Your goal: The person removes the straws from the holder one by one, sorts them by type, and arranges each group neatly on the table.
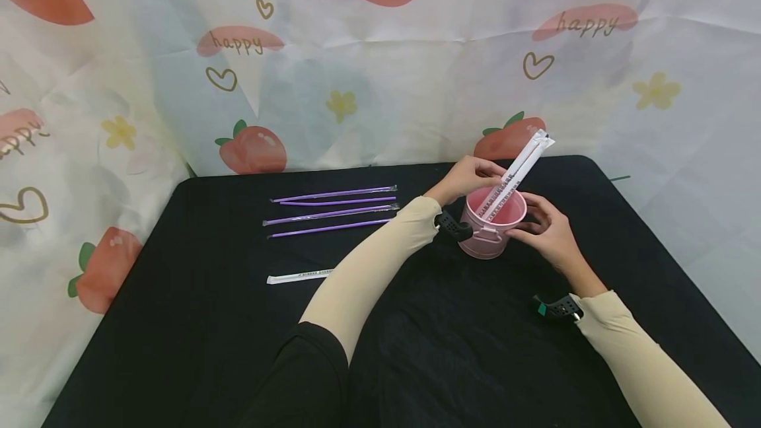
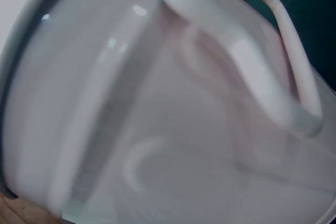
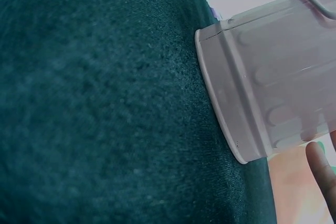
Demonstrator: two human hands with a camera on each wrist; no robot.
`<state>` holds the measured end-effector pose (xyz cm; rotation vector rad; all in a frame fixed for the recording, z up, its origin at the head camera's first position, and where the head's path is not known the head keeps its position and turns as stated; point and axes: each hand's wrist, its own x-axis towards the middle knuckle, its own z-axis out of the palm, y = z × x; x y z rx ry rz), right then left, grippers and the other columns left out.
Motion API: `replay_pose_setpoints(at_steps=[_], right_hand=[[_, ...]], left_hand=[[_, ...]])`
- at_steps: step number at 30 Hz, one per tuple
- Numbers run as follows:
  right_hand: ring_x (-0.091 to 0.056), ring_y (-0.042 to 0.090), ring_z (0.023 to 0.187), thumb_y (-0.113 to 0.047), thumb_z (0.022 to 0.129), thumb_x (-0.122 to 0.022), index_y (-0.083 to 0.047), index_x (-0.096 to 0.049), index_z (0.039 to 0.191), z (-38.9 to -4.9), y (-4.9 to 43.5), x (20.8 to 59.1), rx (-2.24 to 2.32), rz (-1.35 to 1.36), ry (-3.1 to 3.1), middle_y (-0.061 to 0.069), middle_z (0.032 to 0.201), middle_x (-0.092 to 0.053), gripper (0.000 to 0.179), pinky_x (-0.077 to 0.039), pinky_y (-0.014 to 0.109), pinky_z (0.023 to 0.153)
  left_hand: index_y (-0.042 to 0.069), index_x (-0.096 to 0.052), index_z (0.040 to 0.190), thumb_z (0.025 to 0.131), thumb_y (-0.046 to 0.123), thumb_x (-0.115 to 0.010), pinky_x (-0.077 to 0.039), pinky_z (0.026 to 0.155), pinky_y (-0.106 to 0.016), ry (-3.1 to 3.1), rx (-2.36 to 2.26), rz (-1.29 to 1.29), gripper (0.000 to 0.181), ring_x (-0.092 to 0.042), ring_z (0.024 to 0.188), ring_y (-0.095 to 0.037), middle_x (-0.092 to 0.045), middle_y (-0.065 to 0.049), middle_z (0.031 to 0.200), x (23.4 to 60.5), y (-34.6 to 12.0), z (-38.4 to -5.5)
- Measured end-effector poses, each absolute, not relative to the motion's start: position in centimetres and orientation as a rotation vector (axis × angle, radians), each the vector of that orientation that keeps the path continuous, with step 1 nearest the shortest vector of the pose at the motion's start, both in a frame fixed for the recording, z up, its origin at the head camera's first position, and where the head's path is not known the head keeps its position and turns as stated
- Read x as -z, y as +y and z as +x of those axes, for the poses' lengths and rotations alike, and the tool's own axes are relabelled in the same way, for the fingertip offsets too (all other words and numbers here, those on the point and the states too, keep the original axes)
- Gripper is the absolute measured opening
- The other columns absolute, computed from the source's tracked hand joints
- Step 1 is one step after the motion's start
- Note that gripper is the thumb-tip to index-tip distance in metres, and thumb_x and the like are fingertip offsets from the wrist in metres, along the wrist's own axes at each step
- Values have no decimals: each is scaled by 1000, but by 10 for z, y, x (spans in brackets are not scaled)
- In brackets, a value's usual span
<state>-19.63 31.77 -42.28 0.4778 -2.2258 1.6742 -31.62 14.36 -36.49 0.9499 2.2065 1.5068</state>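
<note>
A pink bucket (image 1: 491, 241) with small side handles stands at the right of the table; white paper-wrapped straws (image 1: 516, 169) lean up out of it to the right. My left hand (image 1: 466, 180) is at the bucket's far left rim, thumb and fingers pinching the straws from the left. My right hand (image 1: 549, 230) grips the bucket's right side, thumb towards the front handle. In the left wrist view the bucket wall (image 2: 173, 129) fills the frame, blurred. The right wrist view shows the bucket's base (image 3: 226, 93) on the cloth, with a fingertip (image 3: 318, 163) beside its wall.
Several purple straws (image 1: 329, 213) in clear wrappers lie in a row on the black-covered table (image 1: 196, 322), left of my left hand. Nearer, a white wrapped straw (image 1: 299, 277) is partly hidden by my left forearm. A printed curtain (image 1: 386, 98) hangs behind the table.
</note>
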Motion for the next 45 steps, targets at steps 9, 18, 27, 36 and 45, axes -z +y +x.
replay_pose_setpoints(at_steps=[9,18,27,36,45], right_hand=[[-56,-1,105,19,73,-68,4,-44,133,-196,318,422,-1678,488,-2220,-13,121,-54,67,-50,10,79],[-56,-1,104,19,73,-68,4,-44,132,-196,318,423,-1668,484,-2218,-13,120,-54,66,-50,10,79],[-56,1,105,19,73,-68,6,-43,133,-196,317,422,-1661,470,-2223,-14,121,-53,66,-49,9,79],[-56,1,104,20,73,-66,6,-43,133,-195,315,420,-1668,477,-2218,-12,121,-53,66,-50,10,79],[-57,0,104,21,72,-66,7,-43,132,-195,315,422,-1684,490,-2199,-10,121,-54,66,-50,10,79]], left_hand=[[1,-67,112,88,11,-66,-48,74,-13,2179,-1481,957,27,-61,85,-12,-69,-13,106,363,144,-314],[1,-69,107,88,12,-66,-47,73,-14,2191,-1484,975,23,-60,83,-8,-70,-12,103,363,143,-317],[4,-69,110,88,14,-66,-48,80,-13,2175,-1517,938,25,-66,97,-10,-72,-10,105,358,140,-320],[3,-65,116,90,13,-62,-52,79,-15,2134,-1561,946,28,-69,94,-12,-70,-13,108,350,138,-319],[0,-60,120,91,12,-61,-54,78,-19,2072,-1656,910,31,-69,94,-17,-66,-19,114,338,136,-320]])
